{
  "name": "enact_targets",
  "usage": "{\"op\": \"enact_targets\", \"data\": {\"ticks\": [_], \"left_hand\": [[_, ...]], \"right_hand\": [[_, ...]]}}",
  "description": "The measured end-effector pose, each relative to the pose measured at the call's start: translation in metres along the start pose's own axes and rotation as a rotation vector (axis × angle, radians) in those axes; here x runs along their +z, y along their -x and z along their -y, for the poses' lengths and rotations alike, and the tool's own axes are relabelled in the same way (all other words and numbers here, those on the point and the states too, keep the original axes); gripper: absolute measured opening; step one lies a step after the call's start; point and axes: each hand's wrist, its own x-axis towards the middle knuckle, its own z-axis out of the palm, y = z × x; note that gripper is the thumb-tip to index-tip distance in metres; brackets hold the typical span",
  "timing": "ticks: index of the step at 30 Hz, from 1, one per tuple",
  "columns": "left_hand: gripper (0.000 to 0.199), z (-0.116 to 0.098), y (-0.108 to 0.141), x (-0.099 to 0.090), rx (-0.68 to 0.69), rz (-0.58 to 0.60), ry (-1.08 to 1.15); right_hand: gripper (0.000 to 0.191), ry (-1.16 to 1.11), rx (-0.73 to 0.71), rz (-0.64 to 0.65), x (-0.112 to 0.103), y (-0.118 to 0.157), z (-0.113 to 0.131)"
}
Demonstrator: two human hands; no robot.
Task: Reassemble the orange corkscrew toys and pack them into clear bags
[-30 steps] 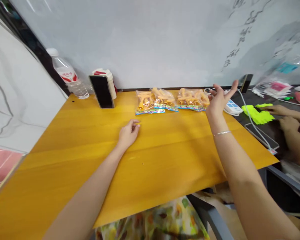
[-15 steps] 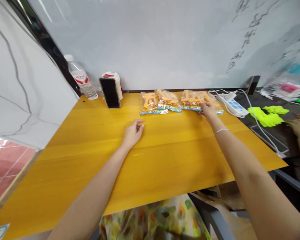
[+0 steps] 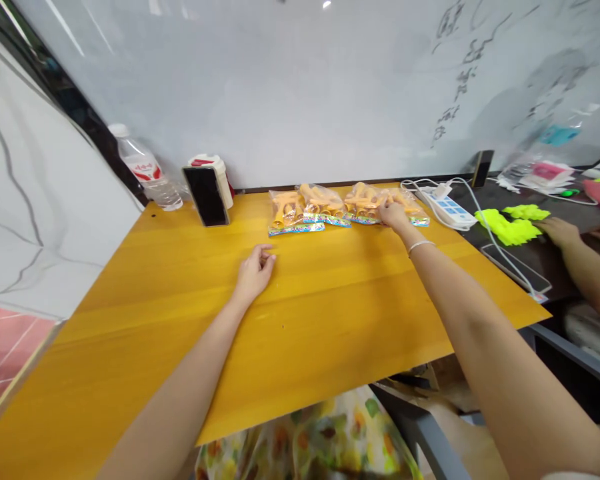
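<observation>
My right hand (image 3: 393, 215) reaches to the back of the table, its fingers closed on the front edge of a clear plastic bag of orange plastic pieces (image 3: 364, 200). Part of that bag is hidden behind my fingers, and it overlaps another bag (image 3: 411, 207) on its right. To the left lie two similar bags, one (image 3: 286, 212) partly under the other (image 3: 324, 204), each with a colourful printed strip along its front edge. Nearer to me, my left hand (image 3: 254, 272) rests on the tabletop, holding nothing, its fingers loosely bent and a little apart.
Along the back of the yellow table (image 3: 300, 373) stand a water bottle (image 3: 147, 170), a phone (image 3: 207, 197) and a white container (image 3: 223, 175). At right are a power strip (image 3: 447, 210) with white cables, neon-yellow pieces (image 3: 510, 227) and another person's hand (image 3: 560, 233).
The view has shifted, so the table things sit slightly further left. My right hand stays at the same bags. My left hand keeps its place on the table. More of the other person's hand shows.
</observation>
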Motion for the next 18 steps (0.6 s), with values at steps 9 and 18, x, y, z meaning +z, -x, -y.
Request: {"op": "enact_targets", "data": {"ticks": [9, 18], "left_hand": [[0.03, -0.003, 0.002, 0.001, 0.011, 0.049, -0.111], [0.062, -0.021, 0.01, -0.004, 0.021, 0.171, -0.179]], "right_hand": [[0.038, -0.286, -0.16, 0.119, -0.007, 0.144, -0.027], [0.034, -0.823, -0.564, 0.571, 0.063, 0.271, 0.066]]}}
